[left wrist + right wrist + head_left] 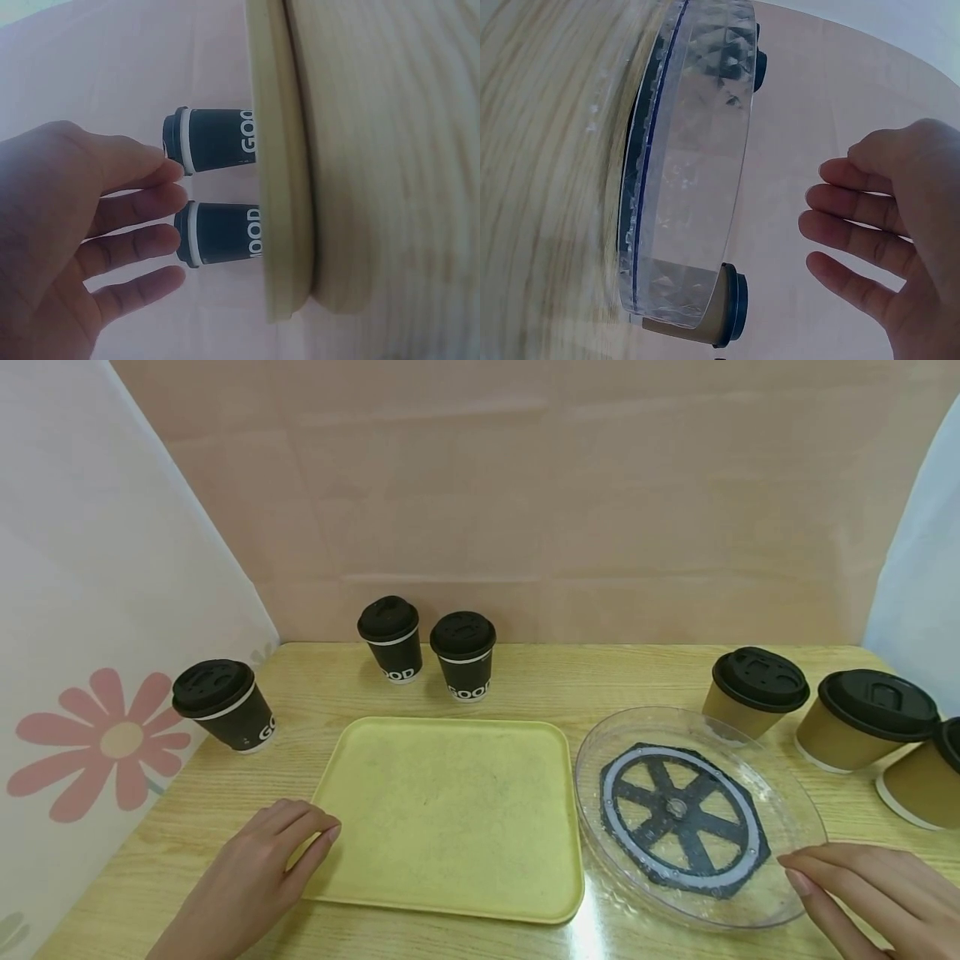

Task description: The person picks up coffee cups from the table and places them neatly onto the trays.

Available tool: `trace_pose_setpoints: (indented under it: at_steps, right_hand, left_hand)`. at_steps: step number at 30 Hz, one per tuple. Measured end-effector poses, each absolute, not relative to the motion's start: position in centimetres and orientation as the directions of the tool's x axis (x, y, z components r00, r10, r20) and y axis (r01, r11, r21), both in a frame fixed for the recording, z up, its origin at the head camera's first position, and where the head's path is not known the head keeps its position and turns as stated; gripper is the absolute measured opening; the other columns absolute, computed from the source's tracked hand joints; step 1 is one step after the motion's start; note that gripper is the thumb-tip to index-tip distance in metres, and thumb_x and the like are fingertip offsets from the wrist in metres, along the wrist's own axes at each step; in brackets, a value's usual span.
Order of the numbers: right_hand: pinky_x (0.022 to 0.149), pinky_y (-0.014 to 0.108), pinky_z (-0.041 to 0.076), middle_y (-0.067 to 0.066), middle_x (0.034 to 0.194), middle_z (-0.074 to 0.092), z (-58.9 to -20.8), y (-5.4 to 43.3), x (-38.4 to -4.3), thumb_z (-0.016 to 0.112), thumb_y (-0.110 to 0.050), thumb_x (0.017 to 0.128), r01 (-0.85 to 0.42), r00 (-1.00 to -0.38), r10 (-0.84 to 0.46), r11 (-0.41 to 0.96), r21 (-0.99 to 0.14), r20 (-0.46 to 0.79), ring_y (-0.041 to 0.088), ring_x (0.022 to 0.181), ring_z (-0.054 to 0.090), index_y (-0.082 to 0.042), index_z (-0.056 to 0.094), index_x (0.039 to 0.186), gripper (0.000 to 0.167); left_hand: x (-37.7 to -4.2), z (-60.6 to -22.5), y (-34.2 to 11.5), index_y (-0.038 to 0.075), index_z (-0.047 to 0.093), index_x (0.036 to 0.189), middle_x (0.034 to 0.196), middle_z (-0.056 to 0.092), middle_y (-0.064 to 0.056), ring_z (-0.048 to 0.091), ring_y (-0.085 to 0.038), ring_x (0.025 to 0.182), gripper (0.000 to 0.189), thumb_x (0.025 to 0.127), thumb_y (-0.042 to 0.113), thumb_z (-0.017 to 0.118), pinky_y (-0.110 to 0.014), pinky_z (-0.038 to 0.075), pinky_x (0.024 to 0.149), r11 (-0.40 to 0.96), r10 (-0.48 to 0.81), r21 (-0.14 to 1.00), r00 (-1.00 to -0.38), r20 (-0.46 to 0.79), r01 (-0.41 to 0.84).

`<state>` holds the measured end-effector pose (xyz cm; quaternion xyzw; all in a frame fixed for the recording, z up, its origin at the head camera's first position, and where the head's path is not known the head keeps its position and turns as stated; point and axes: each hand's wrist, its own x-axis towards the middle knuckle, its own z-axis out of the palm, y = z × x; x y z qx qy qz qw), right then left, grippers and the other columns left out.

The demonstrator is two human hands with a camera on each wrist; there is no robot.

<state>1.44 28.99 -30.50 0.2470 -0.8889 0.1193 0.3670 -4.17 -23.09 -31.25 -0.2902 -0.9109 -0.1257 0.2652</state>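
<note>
My left hand (pixel 262 868) hovers by the left edge of a yellow rectangular tray (pixel 442 818), its fingers loosely bent and nothing in them. In the left wrist view the thumb lies close to the index finger of that hand (pixel 90 225). At the right, my right hand (pixel 877 893) is over the near right rim of a round clear plastic turntable (pixel 783 802), which has a dark spoked base. The right wrist view shows this hand (pixel 877 217) apart from the turntable's clear wall (pixel 697 165), fingers relaxed and holding nothing.
Behind the tray stand two black lidded paper cups (pixel 393 647) (pixel 467 668). Another black cup (pixel 228 710) is at the left. Three brown cups with black lids (pixel 742 710) (pixel 855 735) (pixel 926 781) line the right side. A pinkish-beige cloth backdrop (pixel 562 510) rises behind the wooden table (pixel 600 668).
</note>
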Motion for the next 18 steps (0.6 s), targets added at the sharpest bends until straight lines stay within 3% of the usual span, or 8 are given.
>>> trace_pose_setpoints:
  at_steps: [5, 12, 18]
  right_hand:
    - [0.059, 0.006, 0.046, -0.002, 0.065, 0.067, -30.80, 29.07, 1.25, 0.043, -0.054, 0.099, -0.536, -0.587, -0.346, 0.843, -0.032, 0.732, -0.004, 0.062, 0.057, -0.013, 0.074, 0.069, 0.060]
    - [0.060, 0.006, 0.047, -0.001, 0.067, 0.068, -30.22, 28.91, 1.58, 0.039, -0.054, 0.100, -0.517, -0.632, -0.361, 0.856, -0.026, 0.685, 0.001, 0.059, 0.059, -0.011, 0.074, 0.070, 0.063]
    - [0.060, 0.005, 0.046, -0.002, 0.066, 0.068, -30.81, 29.06, 1.24, 0.043, -0.053, 0.099, -0.544, -0.583, -0.352, 0.839, -0.030, 0.733, -0.004, 0.061, 0.057, -0.012, 0.075, 0.069, 0.060]
  left_hand:
    - [-4.23, -31.18, -22.98, 0.020, 0.070, 0.088, 0.086, 0.063, 0.017, 0.057, -0.004, 0.078, 0.047, 0.103, 0.047, 0.035, -0.014, 0.048, 0.072, 0.779, 0.453, 0.084, -0.652, 0.608, 0.621]
    - [-4.20, -31.01, -22.95, 0.020, 0.070, 0.088, 0.085, 0.062, 0.018, 0.056, -0.002, 0.078, 0.050, 0.103, 0.049, 0.032, -0.015, 0.048, 0.072, 0.790, 0.461, 0.075, -0.669, 0.583, 0.609]
    - [-4.17, -31.01, -23.01, 0.020, 0.070, 0.088, 0.085, 0.062, 0.018, 0.056, -0.002, 0.078, 0.048, 0.103, 0.048, 0.034, -0.015, 0.047, 0.072, 0.794, 0.463, 0.071, -0.677, 0.572, 0.603]
